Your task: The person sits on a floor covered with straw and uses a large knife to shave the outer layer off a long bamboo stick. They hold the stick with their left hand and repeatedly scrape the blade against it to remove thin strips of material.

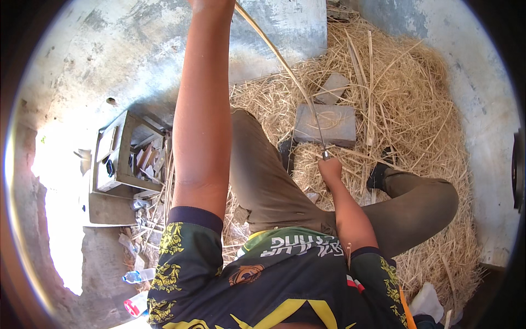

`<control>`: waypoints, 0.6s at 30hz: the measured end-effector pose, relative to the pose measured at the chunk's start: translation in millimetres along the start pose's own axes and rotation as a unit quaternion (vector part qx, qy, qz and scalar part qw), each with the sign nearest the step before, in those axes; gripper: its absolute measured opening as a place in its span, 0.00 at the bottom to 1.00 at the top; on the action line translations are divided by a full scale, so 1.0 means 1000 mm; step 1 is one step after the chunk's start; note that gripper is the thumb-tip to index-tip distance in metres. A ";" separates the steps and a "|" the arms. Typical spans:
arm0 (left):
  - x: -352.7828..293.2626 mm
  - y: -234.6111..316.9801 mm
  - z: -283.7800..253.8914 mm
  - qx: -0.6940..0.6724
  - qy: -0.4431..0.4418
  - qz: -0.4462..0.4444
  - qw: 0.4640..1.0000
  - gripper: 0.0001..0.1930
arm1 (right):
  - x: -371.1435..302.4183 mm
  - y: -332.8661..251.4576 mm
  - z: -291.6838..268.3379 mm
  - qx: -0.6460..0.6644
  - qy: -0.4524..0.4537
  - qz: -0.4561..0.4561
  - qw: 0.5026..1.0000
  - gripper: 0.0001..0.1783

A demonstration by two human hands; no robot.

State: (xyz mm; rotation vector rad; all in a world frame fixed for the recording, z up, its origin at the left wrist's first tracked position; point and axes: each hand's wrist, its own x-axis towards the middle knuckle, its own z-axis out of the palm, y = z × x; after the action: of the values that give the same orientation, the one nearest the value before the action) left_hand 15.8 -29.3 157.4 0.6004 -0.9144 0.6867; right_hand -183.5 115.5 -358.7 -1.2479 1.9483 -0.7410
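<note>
My right hand (330, 169) is closed around the handle of a knife (321, 134), its thin blade pointing away from me. A long, narrow, pale strip, apparently bamboo (274, 52), curves from the top edge down to the blade and meets it. High up, my left arm is stretched far forward. Only the base of my left hand (212, 4) shows beside the strip's upper end; its fingers are cut off by the picture's edge. Beneath the blade lies a grey rectangular block (334, 122) with a few curled shavings on it.
Straw-like shavings (416, 109) cover the floor, with long split strips (370, 88) on them. A flat grey stone (333, 89) lies beyond the block. At left stand a wooden box of offcuts (126, 159) and a plastic bottle (139, 276). Concrete walls (137, 49) surround the spot.
</note>
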 end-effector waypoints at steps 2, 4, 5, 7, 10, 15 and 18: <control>0.007 0.004 -0.009 0.040 -0.033 0.005 0.999 0.23 | 0.002 -0.006 0.004 0.035 -0.011 -0.031 0.999 0.17; 0.002 0.004 -0.012 0.053 -0.055 -0.016 0.997 0.23 | -0.001 -0.029 -0.009 0.068 0.005 -0.076 0.995 0.17; 0.000 0.003 -0.013 0.050 -0.058 -0.030 0.997 0.23 | -0.005 -0.049 -0.022 0.074 0.003 -0.084 0.994 0.16; -0.003 0.000 -0.013 0.045 -0.051 -0.038 0.997 0.23 | -0.013 -0.089 -0.047 0.090 0.001 -0.104 0.991 0.17; -0.002 0.003 -0.007 0.040 -0.046 -0.044 0.997 0.22 | -0.011 -0.080 -0.042 0.183 -0.009 -0.074 0.980 0.17; 0.002 0.000 0.000 0.010 -0.010 0.000 1.000 0.22 | -0.009 -0.006 -0.003 -0.014 -0.015 0.053 0.998 0.17; 0.001 -0.005 -0.006 0.019 -0.035 0.005 0.999 0.22 | -0.011 -0.008 -0.003 0.005 -0.001 0.012 1.000 0.17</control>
State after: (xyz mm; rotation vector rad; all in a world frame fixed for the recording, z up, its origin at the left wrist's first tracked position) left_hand 22.7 -28.0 154.7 0.6580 -0.9715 0.6965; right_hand -178.7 122.5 -348.0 -1.2167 1.9533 -0.7360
